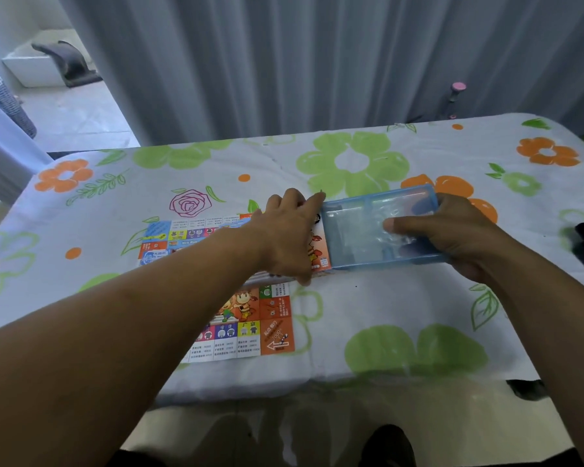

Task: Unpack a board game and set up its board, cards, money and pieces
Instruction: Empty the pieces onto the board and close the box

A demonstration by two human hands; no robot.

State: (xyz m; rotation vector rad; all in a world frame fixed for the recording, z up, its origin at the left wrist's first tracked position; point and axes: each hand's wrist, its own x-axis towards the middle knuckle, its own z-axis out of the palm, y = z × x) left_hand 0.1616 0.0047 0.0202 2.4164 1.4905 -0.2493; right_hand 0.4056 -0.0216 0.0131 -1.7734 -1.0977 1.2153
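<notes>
Tray point(358, 237) sits half out of box point(319, 249) mid-way along the surface point(402, 315), my right hand point(452, 237) pinching its right end, my left hand point(284, 237) clamped across the box; I judge the tray light, slick and flexible, best held by its rims.

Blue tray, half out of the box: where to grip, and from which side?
Grip the blue tray by its free right end, coming from the right: its left end sits inside the box, which the left hand holds. The right hand pinches that end, thumb on top.
</notes>
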